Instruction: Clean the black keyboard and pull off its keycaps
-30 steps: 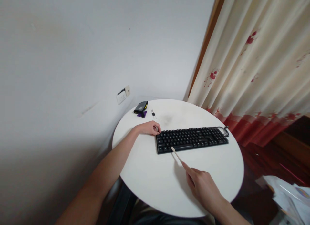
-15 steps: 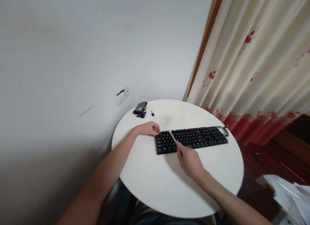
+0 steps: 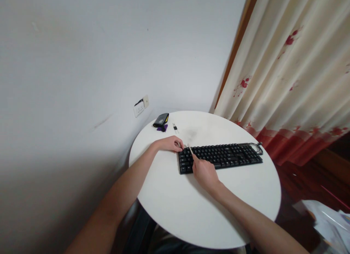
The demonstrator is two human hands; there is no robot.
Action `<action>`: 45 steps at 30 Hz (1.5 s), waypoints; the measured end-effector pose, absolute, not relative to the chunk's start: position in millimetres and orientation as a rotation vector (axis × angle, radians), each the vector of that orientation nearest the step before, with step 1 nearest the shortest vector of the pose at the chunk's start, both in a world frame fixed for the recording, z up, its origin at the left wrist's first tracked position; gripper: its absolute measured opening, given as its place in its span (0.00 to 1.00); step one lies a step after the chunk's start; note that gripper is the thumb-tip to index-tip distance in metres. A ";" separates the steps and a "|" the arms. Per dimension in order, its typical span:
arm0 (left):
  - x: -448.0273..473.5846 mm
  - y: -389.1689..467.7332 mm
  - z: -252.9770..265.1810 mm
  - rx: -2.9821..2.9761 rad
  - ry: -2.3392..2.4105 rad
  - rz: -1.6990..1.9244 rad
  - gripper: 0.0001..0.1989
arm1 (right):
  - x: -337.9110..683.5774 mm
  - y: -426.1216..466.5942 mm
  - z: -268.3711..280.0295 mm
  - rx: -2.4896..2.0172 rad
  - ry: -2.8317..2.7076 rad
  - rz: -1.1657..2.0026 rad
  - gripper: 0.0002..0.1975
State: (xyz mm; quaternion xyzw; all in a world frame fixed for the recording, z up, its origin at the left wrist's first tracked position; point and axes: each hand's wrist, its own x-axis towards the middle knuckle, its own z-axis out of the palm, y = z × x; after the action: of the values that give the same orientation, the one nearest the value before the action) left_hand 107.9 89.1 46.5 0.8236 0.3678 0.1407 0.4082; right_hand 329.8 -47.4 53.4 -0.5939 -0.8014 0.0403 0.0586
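A black keyboard (image 3: 226, 156) lies across the white round table (image 3: 175, 206). At its far left corner, my left hand (image 3: 172, 144) has its thumb and fingers closed on the edge. My right hand (image 3: 205, 173) is over the keyboard's left part and front edge, closed around a slim pale stick that looks like a toothbrush (image 3: 190, 150). The toothbrush points away from me, its tip at the back row of keys near my left fingers. Whether its bristles touch the keys is too small to tell.
Behind my left hand are a dark folded pouch (image 3: 161, 120), a purple item (image 3: 163, 128) and a small black-and-clear tool (image 3: 175, 128). The keyboard's bundled cable (image 3: 257, 148) sits at its right end. A wall socket (image 3: 139, 109) and a curtain (image 3: 262, 86) border the table.
My right hand has moved the toothbrush left along the keys, closer to my left hand. My left hand stays at the keyboard's corner. The view has shifted slightly.
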 end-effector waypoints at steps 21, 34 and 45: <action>107.4 89.1 45.8 2.082 0.945 0.351 0.12 | 340.6 -71.1 53.9 -1.755 -2.450 0.174 0.23; 108.7 87.2 47.5 2.046 0.946 0.363 0.12 | 357.8 -82.4 50.4 -1.735 -2.561 0.058 0.24; 108.4 88.2 46.2 2.045 0.948 0.370 0.12 | 382.5 -94.4 38.6 -1.688 -2.574 0.026 0.25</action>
State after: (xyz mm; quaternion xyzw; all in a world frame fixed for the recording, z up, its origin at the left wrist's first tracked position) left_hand 108.4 88.2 46.2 0.8142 0.3776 0.1472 0.4158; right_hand 382.5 -94.4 38.6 -0.5482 -0.8357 0.0086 0.0318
